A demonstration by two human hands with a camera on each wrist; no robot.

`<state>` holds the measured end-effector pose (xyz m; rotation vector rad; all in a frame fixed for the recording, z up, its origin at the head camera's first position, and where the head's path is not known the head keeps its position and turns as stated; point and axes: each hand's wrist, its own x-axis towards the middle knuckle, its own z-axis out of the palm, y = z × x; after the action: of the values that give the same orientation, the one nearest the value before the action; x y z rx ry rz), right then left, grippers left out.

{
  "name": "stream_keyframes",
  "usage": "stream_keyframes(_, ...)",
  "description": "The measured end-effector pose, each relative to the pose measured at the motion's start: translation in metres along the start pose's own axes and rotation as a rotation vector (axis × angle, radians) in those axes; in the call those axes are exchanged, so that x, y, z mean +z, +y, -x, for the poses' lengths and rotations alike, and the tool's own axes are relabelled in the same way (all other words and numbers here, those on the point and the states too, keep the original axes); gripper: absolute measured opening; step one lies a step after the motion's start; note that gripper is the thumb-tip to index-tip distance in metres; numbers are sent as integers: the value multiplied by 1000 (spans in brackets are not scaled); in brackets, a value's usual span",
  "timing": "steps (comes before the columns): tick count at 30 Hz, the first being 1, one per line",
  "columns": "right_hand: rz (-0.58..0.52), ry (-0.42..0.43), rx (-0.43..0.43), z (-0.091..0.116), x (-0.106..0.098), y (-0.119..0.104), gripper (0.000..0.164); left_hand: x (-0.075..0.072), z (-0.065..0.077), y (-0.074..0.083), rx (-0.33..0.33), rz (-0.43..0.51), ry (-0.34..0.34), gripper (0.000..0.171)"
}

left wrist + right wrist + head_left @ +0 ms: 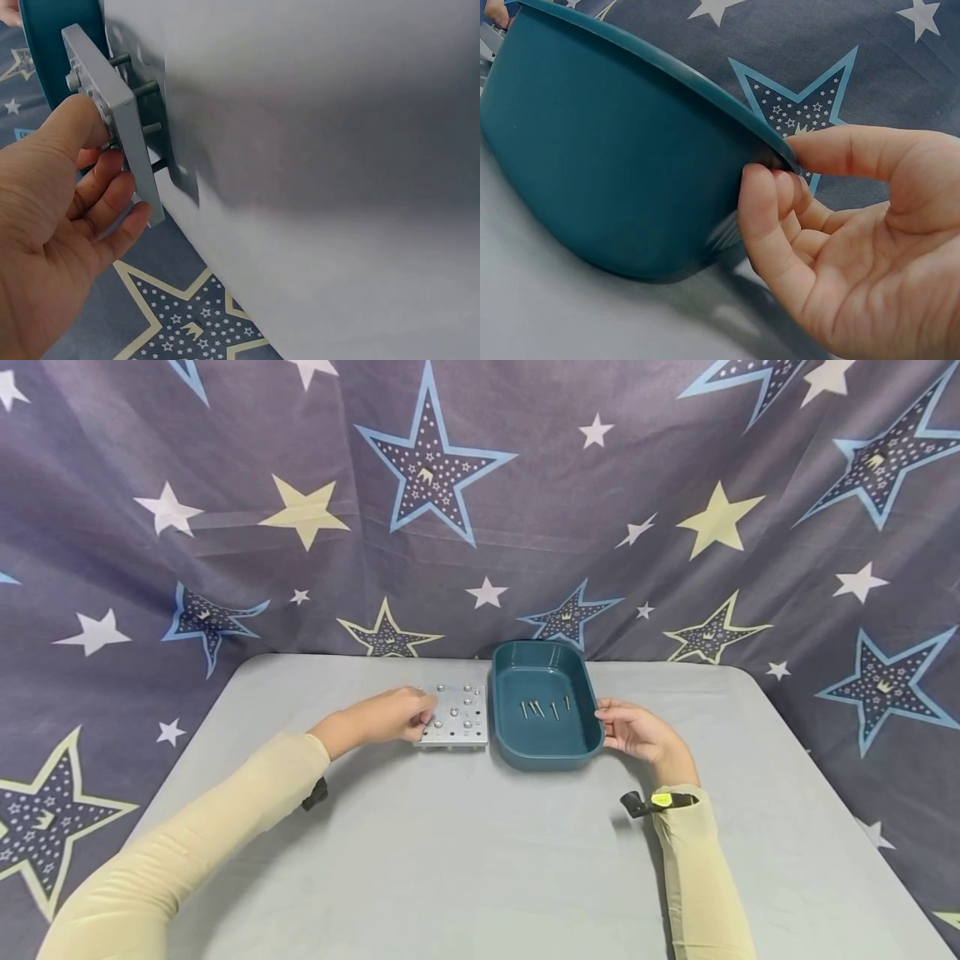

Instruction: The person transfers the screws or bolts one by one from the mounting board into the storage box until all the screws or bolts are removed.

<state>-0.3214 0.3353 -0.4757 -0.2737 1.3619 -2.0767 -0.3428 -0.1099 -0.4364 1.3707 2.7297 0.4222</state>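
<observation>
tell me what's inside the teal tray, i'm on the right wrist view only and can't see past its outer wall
Observer: Several loose screws lie on the floor of the teal tray.

Operator: and is anything poking out under the metal plate beside it

Observer: Yes, the left wrist view shows several shanks sticking out of its underside.
</observation>
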Motion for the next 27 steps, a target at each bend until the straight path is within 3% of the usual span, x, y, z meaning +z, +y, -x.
stream_keyframes(8,-10,-11,-16,0,0,0,38,3,0,2,36,-30,31,21)
stream_keyframes(27,-11,2,-12,1,1,-1,37,3,0,6,33,-59,43,22)
